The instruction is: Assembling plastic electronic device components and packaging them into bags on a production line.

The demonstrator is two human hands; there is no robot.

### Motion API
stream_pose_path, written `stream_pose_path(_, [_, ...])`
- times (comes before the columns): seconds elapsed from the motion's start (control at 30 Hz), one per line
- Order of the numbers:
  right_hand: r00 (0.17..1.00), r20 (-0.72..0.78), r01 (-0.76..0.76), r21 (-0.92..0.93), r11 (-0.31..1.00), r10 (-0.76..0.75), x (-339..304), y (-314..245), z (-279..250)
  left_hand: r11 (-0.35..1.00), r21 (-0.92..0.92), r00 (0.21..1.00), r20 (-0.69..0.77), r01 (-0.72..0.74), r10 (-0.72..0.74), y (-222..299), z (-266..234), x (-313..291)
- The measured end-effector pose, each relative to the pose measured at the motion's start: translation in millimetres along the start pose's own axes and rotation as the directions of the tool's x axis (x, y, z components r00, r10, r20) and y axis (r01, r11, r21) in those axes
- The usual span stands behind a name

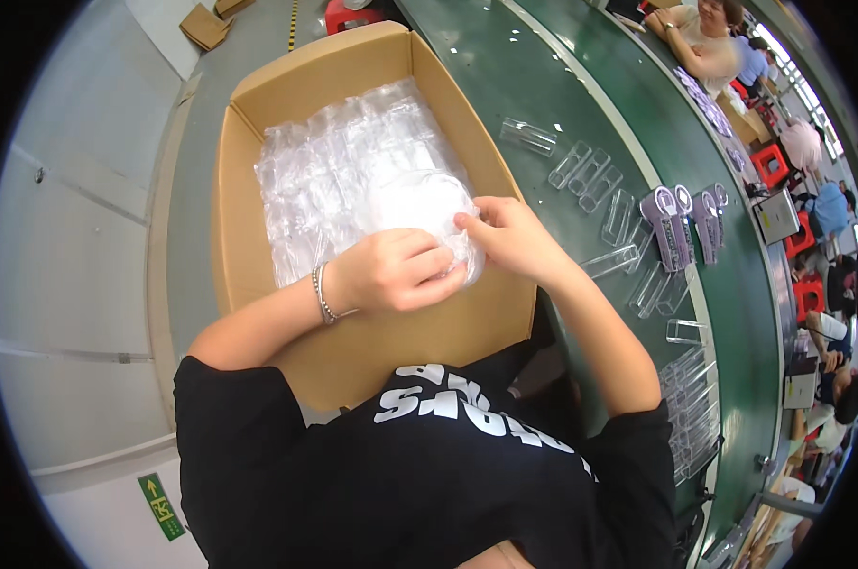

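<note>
A rounded, clear plastic package point(417, 204) glints white, its film crinkled. It is over crinkled clear packages point(320, 156) in a carton point(400, 346).

I make out thin, clear plastic film on the held bundle point(417, 201), crinkled and glossy with white glare, and the same wrinkled, shiny film on the bags point(301, 194) toward the far edge of the carton point(236, 199), whose cardboard walls look smooth and matt. From my end the green worktop point(481, 81) reads as smooth with a soft sheen, and the cases point(528, 137) near its carton-side edge as rigid, polished plastic; the bracelet point(322, 296) gleams like metal, the shirt point(372, 484) like matt cloth doesn't.
</note>
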State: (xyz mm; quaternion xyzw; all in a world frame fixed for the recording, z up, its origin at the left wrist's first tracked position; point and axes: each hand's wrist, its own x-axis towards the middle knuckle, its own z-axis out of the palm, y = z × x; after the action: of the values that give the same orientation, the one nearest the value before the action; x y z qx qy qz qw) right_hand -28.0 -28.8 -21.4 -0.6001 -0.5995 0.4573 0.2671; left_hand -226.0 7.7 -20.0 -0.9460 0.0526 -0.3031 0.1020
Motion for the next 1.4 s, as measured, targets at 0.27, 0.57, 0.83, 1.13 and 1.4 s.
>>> stream_pose_path(0.27, [0.898,-0.424,0.220,0.211,0.952,-0.114,7,15,-2,0.927,-0.194,0.944,0.149,0.321,-0.295,12,4,14])
stream_pose_path(0.57, [0.925,-0.377,0.204,0.364,0.909,-0.056,4,25,6,0.866,0.282,0.900,-0.267,0.414,-0.343,4,2,22])
stream_pose_path(0.83, [0.995,-0.057,-0.033,0.553,0.833,0.077,3,32,-22,0.857,-0.210,0.882,0.141,0.471,-0.450,-13,18,20])
stream_pose_path(1.13, [0.948,-0.176,0.282,0.069,0.957,-0.267,-20,0,-23,0.951,-0.093,0.890,0.388,0.296,-0.240,-8,38,29])
stream_pose_path(1.4, [0.887,-0.438,0.269,0.232,0.935,-0.146,6,35,-17,0.971,0.008,0.957,-0.170,0.238,-0.234,-5,20,45])
